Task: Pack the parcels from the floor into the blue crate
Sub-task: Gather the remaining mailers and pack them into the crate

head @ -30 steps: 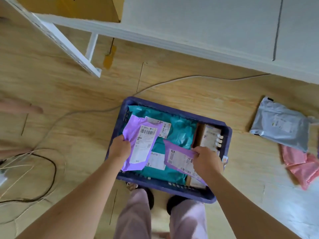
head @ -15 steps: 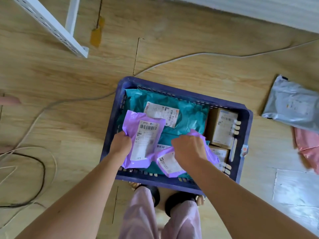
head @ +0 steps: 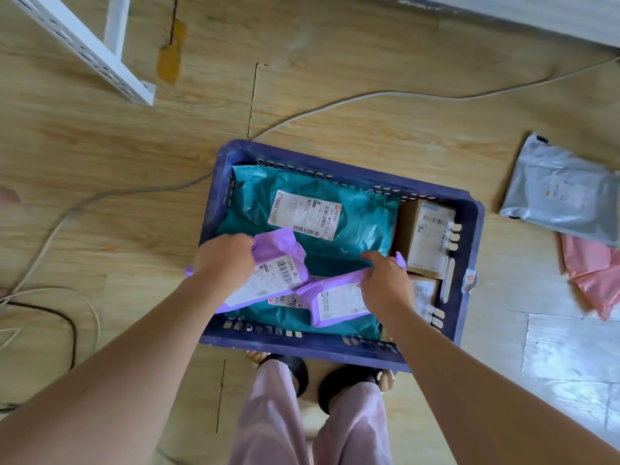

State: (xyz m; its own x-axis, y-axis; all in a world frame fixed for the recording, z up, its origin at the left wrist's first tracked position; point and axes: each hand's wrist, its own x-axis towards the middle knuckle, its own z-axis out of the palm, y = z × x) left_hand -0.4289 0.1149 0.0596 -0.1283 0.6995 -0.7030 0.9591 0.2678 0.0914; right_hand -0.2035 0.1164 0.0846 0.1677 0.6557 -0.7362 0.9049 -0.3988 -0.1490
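- Pale wood-plank floor, a thin white cable snaking across it, a white wall at the top edge.
- The dark blue slotted plastic crate sits on the floor just ahead of the person's feet, part filled: a big teal plastic mailer lies flat inside, two brown cardboard boxes stand against its right wall.
- The left hand is closed on one purple plastic mailer; the right hand pinches a second purple mailer. Both sit low over the teal one, probably being laid flat to save room.
- A grey plastic mailer and a pink one lie on the floor to the right, not yet packed.
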